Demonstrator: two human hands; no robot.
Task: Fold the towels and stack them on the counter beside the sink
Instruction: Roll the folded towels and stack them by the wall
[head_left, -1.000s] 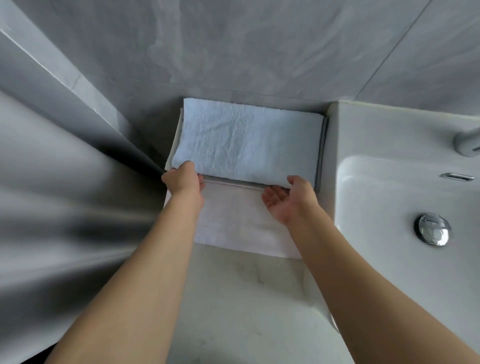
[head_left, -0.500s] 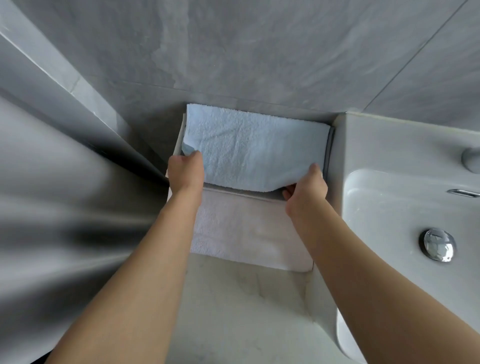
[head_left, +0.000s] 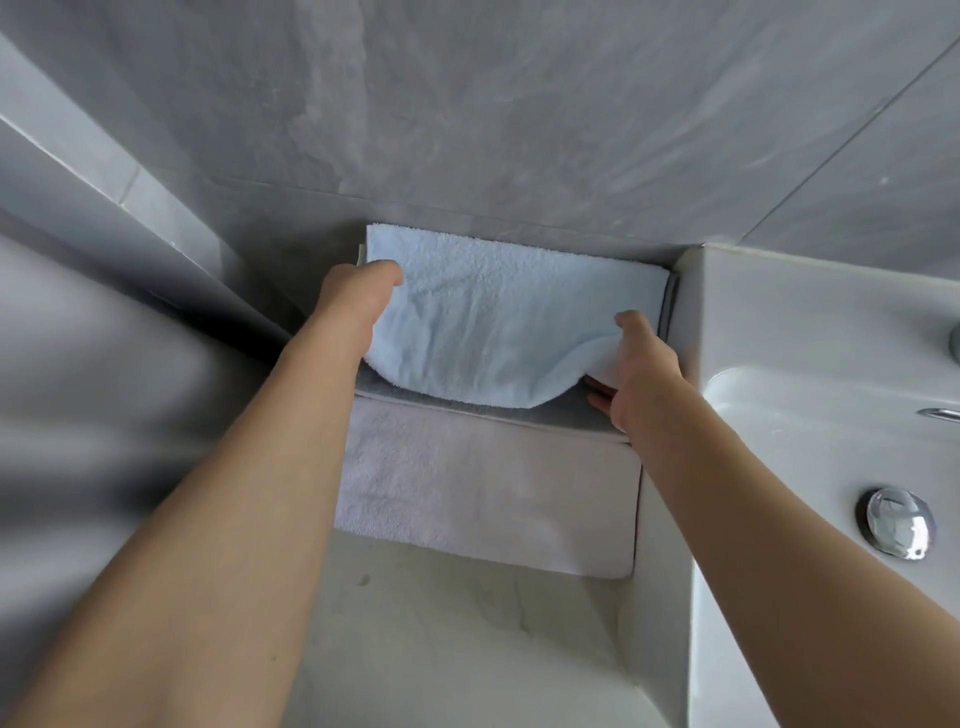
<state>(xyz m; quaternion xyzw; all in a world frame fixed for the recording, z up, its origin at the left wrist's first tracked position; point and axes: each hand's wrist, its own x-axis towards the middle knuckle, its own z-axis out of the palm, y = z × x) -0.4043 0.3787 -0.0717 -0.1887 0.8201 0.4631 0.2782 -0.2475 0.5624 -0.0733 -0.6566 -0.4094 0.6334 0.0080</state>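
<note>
A light blue towel (head_left: 498, 317) lies on top of a stack against the back wall, left of the sink. My left hand (head_left: 358, 296) grips its near left corner and my right hand (head_left: 636, 364) grips its near right corner, thumb on top. The near edge is lifted and sags in the middle. Under it shows a grey towel (head_left: 467, 405), and below that a pale pink-white towel (head_left: 483, 493) hangs over the front of the stack onto the counter (head_left: 441, 639).
The white sink (head_left: 810, 415) stands right of the stack, with its chrome drain plug (head_left: 896, 522). Grey tiled walls close in behind and on the left. The counter in front of the towels is pale marble.
Both hands went from the stack's front edge to gripping the blue towel's near corners and have lifted that edge up and towards the wall. The view moved closer.
</note>
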